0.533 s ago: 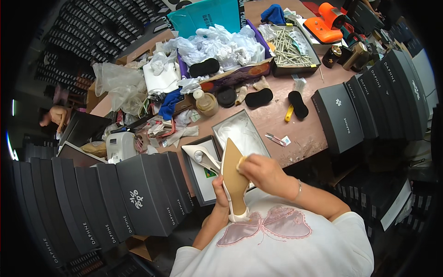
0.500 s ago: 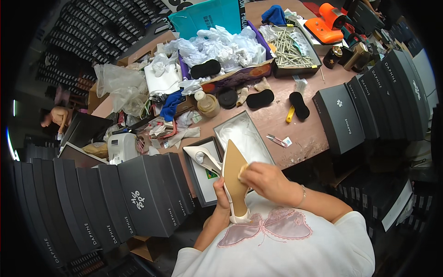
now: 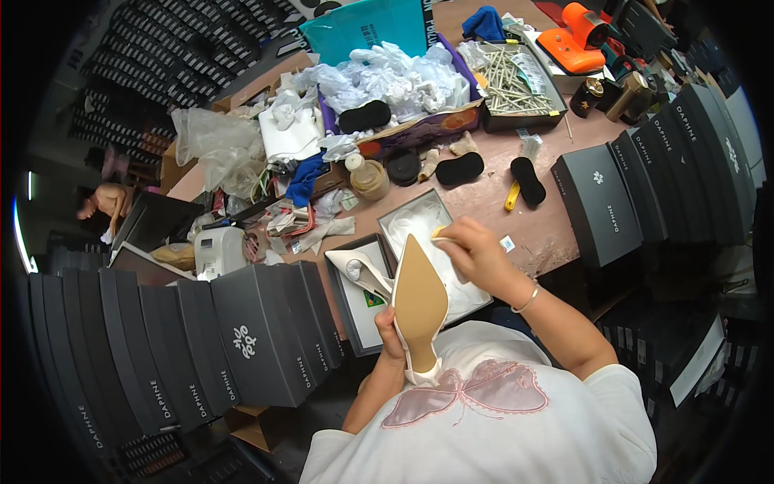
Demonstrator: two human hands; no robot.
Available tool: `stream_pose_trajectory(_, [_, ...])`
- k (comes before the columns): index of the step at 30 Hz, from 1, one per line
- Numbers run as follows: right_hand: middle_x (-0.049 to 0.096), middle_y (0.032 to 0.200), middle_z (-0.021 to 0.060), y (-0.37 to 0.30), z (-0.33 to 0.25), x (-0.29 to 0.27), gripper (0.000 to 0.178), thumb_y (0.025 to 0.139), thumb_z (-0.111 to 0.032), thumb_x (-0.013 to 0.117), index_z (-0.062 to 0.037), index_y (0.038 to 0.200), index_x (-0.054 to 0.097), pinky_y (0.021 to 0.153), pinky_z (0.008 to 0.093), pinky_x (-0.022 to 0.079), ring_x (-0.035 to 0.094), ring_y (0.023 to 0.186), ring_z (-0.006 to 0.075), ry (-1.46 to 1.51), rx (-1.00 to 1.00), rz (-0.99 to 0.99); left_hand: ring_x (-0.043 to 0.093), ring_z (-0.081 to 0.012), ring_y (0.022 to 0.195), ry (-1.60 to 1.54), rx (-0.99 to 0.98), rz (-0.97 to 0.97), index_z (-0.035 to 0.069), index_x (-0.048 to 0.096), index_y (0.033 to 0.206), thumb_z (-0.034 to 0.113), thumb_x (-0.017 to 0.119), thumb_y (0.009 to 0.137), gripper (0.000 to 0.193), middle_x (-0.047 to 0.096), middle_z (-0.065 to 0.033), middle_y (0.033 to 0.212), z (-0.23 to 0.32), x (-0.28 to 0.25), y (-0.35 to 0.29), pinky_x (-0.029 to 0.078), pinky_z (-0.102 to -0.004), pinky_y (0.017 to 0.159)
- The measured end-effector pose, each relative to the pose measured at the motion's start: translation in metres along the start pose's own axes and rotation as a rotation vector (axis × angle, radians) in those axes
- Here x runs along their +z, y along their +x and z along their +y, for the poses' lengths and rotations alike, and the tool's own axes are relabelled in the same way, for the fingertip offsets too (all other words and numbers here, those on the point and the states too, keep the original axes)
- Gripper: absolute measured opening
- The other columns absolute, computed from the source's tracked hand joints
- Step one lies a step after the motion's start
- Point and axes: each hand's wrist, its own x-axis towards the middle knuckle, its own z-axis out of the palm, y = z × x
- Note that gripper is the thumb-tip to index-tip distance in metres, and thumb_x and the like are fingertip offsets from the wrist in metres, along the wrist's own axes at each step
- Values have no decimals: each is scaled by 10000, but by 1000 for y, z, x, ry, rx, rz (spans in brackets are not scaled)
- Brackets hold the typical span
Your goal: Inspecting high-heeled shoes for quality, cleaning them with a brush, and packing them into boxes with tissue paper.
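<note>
Two rows of dark boxes point(image 3: 242, 339) flank left hand point(image 3: 389, 329) gripping shoe point(image 3: 419, 302).

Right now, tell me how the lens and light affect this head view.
Head view: fisheye bends the dark shoe boxes into arcs and blackens the corners; even, soft light, no harsh shadows; the shoe held sole-up in the left hand is sharp; the right hand at its toe is slightly soft.

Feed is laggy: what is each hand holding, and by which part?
Left hand holds the pointed-toe shoe near its heel, sole up; right hand presses a small pad.
</note>
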Motion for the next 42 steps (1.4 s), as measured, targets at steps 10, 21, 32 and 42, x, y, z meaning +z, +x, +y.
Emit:
stream_pose_trajectory(10, [581, 1074, 143, -50, 35, 1, 326, 992, -261, 458, -42, 1233, 435, 776, 397, 572, 645, 875, 240, 1298, 926, -258, 611, -263, 663, -33, 54, 131, -75, 467, 1241, 595, 431, 770, 820, 603, -230, 1047, 6, 3, -10, 506, -342, 536])
stream_pose_trajectory(21, [605, 915, 88, 117, 56, 53, 271, 857, -138, 659, -51, 1113, 643, 645, 313, 479, 586, 736, 184, -25, -4, -113, 636, -218, 679, -111, 172, 233, 20, 527, 1104, 537, 415, 846, 589, 638, -125, 861, 38, -38, -11, 542, -332, 575])
stream_pose_trajectory(32, [564, 1150, 147, 197, 108, 139, 394, 767, -161, 692, -171, 1153, 611, 770, 402, 516, 600, 966, 328, -590, -351, -114, 584, -230, 633, -198, 225, 234, -75, 548, 1113, 625, 370, 813, 782, 603, -146, 835, 79, -42, 29, 470, -315, 559])
stream_pose_trajectory(42, [556, 1159, 150, 190, 135, 111, 404, 782, -34, 685, -50, 1159, 540, 840, 390, 509, 591, 1017, 305, -340, -265, 177, 578, -218, 686, -237, 213, 161, -91, 470, 1241, 638, 401, 792, 858, 588, -170, 981, 81, -39, 21, 465, -329, 552])
